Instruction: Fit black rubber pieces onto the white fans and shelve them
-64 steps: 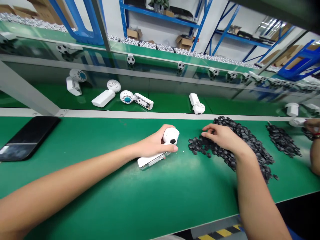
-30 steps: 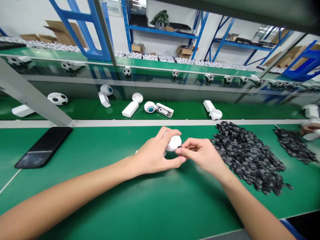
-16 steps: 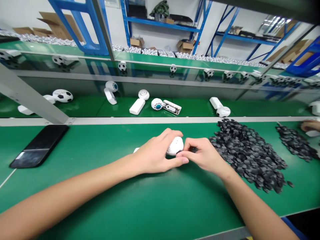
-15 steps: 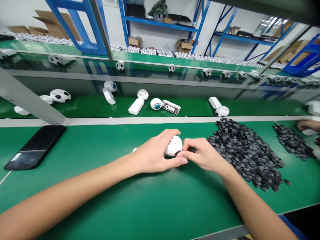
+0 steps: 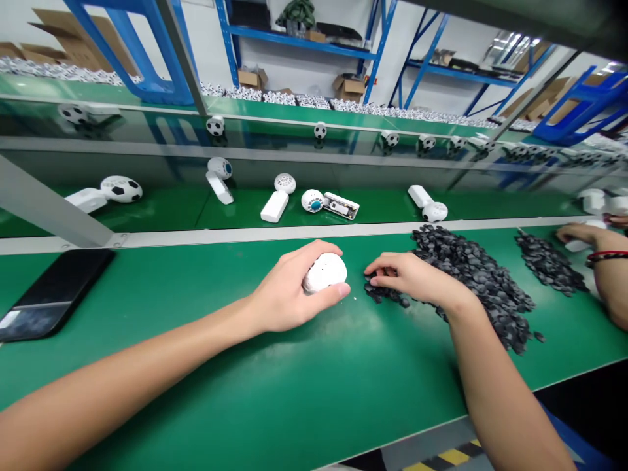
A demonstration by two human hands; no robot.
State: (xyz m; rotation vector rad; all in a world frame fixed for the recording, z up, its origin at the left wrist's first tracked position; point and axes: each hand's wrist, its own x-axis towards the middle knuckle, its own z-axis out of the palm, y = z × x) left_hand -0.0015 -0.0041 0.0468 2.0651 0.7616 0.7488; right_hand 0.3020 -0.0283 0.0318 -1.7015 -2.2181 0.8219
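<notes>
My left hand [image 5: 289, 288] is curved round a white ball-shaped housing [image 5: 326, 272], thumb at its front and fingers over the far side. The housing is at the table surface, its left part hidden by the hand. Off to the right, my right hand [image 5: 412, 273] has its fingertips bent together among small black pieces [image 5: 387, 293] at the left edge of a larger heap [image 5: 478, 278]. Thumb and fingers appear to pinch one of these flat pieces, though its outline is largely covered. A gap of green table separates the two hands.
A black phone [image 5: 59, 294] lies at the left near a metal post [image 5: 49, 203]. Behind the table edge, several white ball-and-handle units [image 5: 275, 206] rest on a green strip [image 5: 373, 203]. At right, another person's hand [image 5: 581, 232] is beside a smaller black heap [image 5: 549, 261].
My right hand has left the white housing and moved to the black pieces. My left hand still holds the housing, which shows more of its white top. The camera view has shifted slightly.
</notes>
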